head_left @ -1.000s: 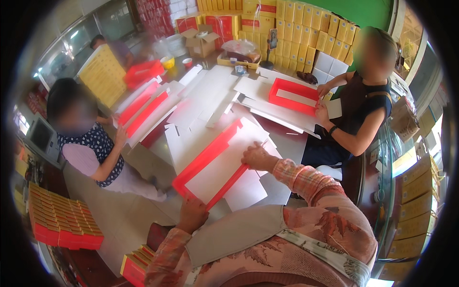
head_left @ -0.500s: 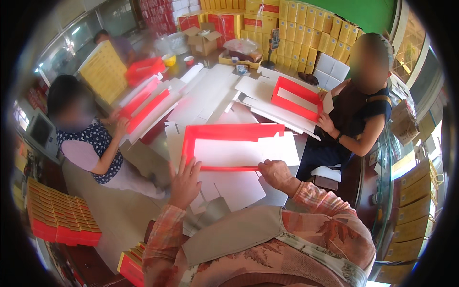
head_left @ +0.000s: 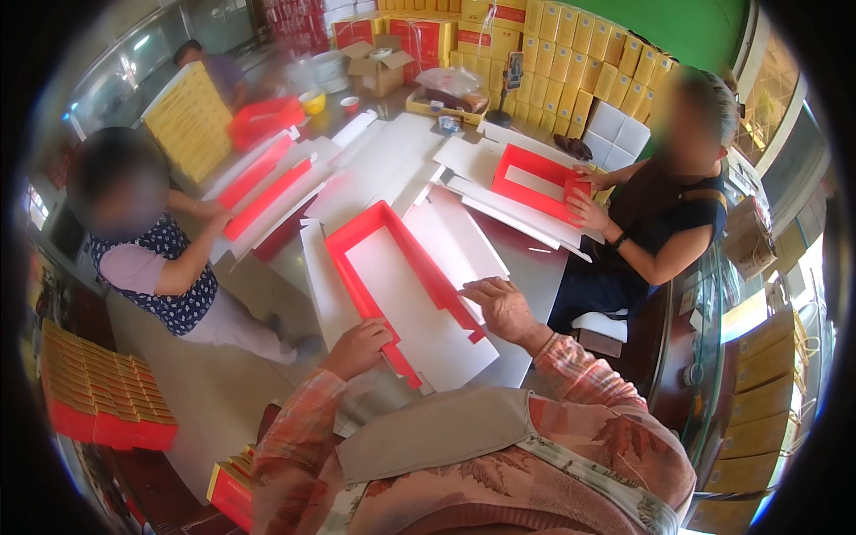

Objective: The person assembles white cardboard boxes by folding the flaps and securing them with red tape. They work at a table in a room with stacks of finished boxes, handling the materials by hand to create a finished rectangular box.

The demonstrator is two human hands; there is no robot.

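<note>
A partly folded cardboard box (head_left: pixel 406 299), white inside with red walls, lies at a slant on the table in front of me. Its far end is folded up, while the white flap at its near end lies flat. My left hand (head_left: pixel 358 348) is closed on the red wall at the near left, thumb and fingers at its edge. Beside the opposite red wall is my right hand (head_left: pixel 505 310), fingers stretched out, fingertips at or just above the wall's outer side; whether they touch it I cannot tell.
Flat white cardboard sheets (head_left: pixel 379 174) cover much of the table. A co-worker at left handles red-and-white cardboard (head_left: pixel 267 201); another at right holds a red box frame (head_left: pixel 539 183). Yellow boxes (head_left: pixel 571 53) are stacked behind. Red-and-yellow boxes (head_left: pixel 107 392) stand at lower left.
The box has turned clockwise, so its flap end now faces me. My left hand closed on its wall; my right hand let go of the corner. The right co-worker's frame shifted slightly left.
</note>
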